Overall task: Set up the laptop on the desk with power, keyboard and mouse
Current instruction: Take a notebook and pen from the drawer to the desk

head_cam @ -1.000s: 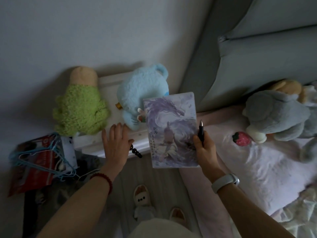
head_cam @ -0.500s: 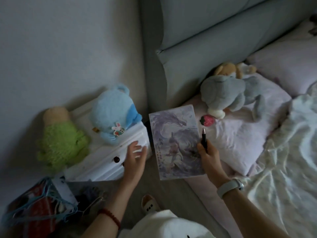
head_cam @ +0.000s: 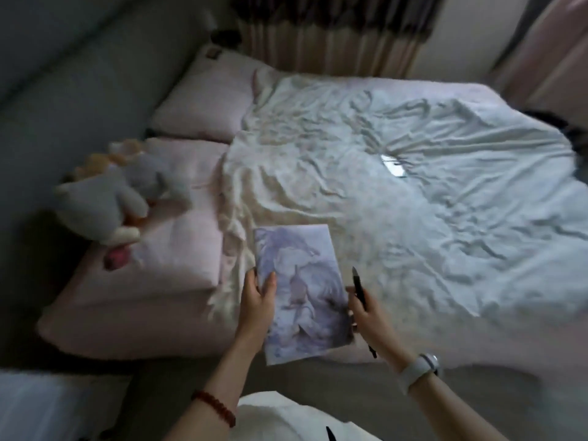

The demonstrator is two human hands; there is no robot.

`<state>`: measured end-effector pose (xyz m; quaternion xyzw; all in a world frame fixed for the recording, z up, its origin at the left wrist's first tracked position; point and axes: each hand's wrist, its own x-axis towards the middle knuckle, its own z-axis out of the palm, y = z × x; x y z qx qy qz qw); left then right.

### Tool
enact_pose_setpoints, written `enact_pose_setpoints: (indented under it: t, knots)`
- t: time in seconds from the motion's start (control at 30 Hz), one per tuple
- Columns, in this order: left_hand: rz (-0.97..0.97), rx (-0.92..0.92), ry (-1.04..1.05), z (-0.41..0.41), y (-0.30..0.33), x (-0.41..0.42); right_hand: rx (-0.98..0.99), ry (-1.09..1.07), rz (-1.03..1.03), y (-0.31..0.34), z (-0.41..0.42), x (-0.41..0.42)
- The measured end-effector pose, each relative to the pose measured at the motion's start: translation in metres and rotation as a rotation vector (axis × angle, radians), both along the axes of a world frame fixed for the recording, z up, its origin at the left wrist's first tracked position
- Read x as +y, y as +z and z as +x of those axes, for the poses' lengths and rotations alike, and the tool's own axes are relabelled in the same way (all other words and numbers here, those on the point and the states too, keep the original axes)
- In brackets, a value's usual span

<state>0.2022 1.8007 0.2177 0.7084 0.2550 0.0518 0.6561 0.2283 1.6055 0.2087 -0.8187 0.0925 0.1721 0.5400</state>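
Nearest, at bottom edge: white garment (head_cam: 286,418), blurred. Red bead bracelet (head_cam: 216,409) on left wrist; pale watch band (head_cam: 418,370) on right wrist. Left hand (head_cam: 256,300) gripping left edge of illustrated book (head_cam: 302,291), thumb on the cover, fingers curled round the spine side. Right hand (head_cam: 366,308) at book's right edge, closed round a dark pen (head_cam: 359,288), tip pointing up and away; whether this hand also touches the book, cannot tell. Book held upright-ish above near edge of bed (head_cam: 133,316), cover in pale lilac tones with a blurred figure. Beyond, left: pink pillow (head_cam: 178,218) carrying grey plush toy (head_cam: 108,198) with a tan plush behind it, touching; small red soft item (head_cam: 116,257) just beside grey plush, at pillow's near-left part. Second pink pillow (head_cam: 210,103) farther back, against grey padded headboard (head_cam: 79,74). Centre and right: rumpled pale duvet (head_cam: 429,202) over most of bed; small bright flat object (head_cam: 394,167), likely a phone, lying in a dip in the duvet, well apart from both hands. Farthest: striped curtain (head_cam: 334,30) behind bed. Laptop, keyboard, mouse: none in view. Whole frame dim, motion-blurred.
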Motion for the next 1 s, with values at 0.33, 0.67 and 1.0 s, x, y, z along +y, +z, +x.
enact_pose_setpoints:
  t: [0.33,0.67,1.0]
  knots:
    - [0.056,-0.097,-0.693,0.108,0.024,-0.306,0.023,-0.902,0.03,0.025,-0.061,-0.318]
    - [0.009,-0.045,-0.997,0.176,0.003,-0.613,0.024,-1.249,0.012,0.016,-0.047,-0.582]
    - [0.102,-0.083,-1.204,0.216,0.021,-0.933,0.047,-1.465,0.039,0.017,-0.033,-0.852]
